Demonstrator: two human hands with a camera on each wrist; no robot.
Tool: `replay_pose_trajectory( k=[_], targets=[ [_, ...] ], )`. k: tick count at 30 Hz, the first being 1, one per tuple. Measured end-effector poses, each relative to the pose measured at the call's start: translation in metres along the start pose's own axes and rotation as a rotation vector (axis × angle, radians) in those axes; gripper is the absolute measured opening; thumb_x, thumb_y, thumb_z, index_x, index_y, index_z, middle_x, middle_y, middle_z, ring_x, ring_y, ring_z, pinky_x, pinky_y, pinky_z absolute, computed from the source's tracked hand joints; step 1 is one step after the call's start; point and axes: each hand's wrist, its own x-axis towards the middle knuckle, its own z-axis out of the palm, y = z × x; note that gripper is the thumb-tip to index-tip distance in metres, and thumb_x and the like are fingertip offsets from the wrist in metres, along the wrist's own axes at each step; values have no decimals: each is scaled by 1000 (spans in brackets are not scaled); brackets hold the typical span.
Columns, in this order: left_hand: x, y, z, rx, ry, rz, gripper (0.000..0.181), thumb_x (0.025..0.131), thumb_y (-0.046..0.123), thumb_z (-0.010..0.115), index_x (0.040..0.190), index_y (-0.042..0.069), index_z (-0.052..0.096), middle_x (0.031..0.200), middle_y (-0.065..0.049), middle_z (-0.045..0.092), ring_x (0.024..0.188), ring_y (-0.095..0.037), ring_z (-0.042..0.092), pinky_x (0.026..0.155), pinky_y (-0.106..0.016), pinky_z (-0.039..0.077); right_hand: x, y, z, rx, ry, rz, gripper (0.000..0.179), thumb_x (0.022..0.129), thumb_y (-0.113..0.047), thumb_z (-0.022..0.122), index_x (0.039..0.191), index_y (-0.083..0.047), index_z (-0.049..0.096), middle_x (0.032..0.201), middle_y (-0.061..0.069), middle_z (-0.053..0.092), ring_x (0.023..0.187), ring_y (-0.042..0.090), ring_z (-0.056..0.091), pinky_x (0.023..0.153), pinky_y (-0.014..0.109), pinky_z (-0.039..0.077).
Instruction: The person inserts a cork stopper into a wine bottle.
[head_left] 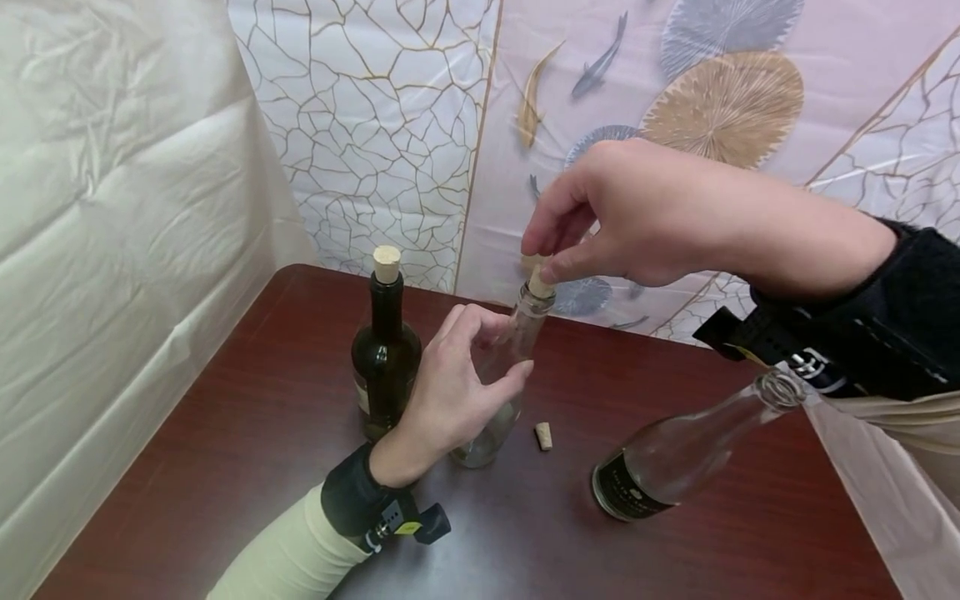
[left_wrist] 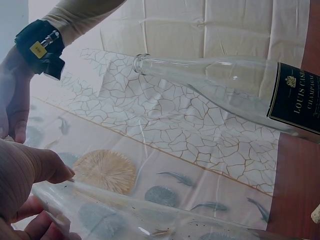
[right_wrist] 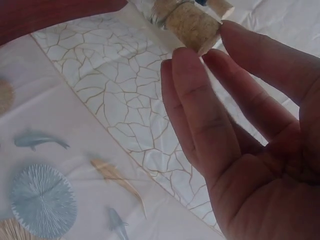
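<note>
In the head view a clear glass bottle (head_left: 531, 323) stands tilted on the table, a cork (head_left: 538, 284) seated in its mouth. My left hand (head_left: 452, 379) holds this bottle around its shoulder, thumb on the near side and fingers on the far side. From above, my right hand (head_left: 626, 215) pinches the upper end of the cork between thumb and fingertips. The right wrist view gives the cork (right_wrist: 192, 27) close up, fingertips right at its top edge. Beside the left hand stands a dark green bottle (head_left: 386, 350) with its own cork (head_left: 387, 265) protruding.
A loose cork (head_left: 543, 436) lies on the dark red table (head_left: 247, 467), right of the held bottle. Farther right stands an uncorked clear bottle (head_left: 682, 454) with a black label. Patterned cloth (head_left: 382, 125) hangs behind the table, and cream cloth (head_left: 135, 208) on the left.
</note>
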Motion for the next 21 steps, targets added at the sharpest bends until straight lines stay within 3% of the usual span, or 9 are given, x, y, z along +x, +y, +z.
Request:
replay_pose_trajectory(
  k=[6, 14, 21],
  targets=[
    [0, 0, 0, -4, 6, 4, 36, 78, 20, 78, 108, 12, 59, 104, -1, 61, 97, -9, 55, 79, -37, 53, -2, 3, 8, -15, 50, -46, 12, 81, -18, 79, 84, -30, 78, 73, -18, 72, 73, 2, 63, 67, 27, 51],
    [-1, -2, 1, 1, 4, 5, 36, 78, 20, 79, 107, 12, 59, 104, -1, 60, 97, -9, 55, 81, -32, 52, -2, 10, 15, 5, 102, -105, 11, 81, -19, 79, 84, -29, 79, 76, -19, 72, 75, -1, 64, 69, 25, 54],
    [0, -2, 2, 0, 7, 22, 37, 78, 19, 79, 107, 11, 59, 103, -2, 60, 96, -9, 55, 80, -31, 51, 3, 20, 20, -39, 144, -133, 19, 78, -23, 81, 78, -41, 74, 69, -30, 66, 69, -7, 62, 62, 20, 53]
  ],
)
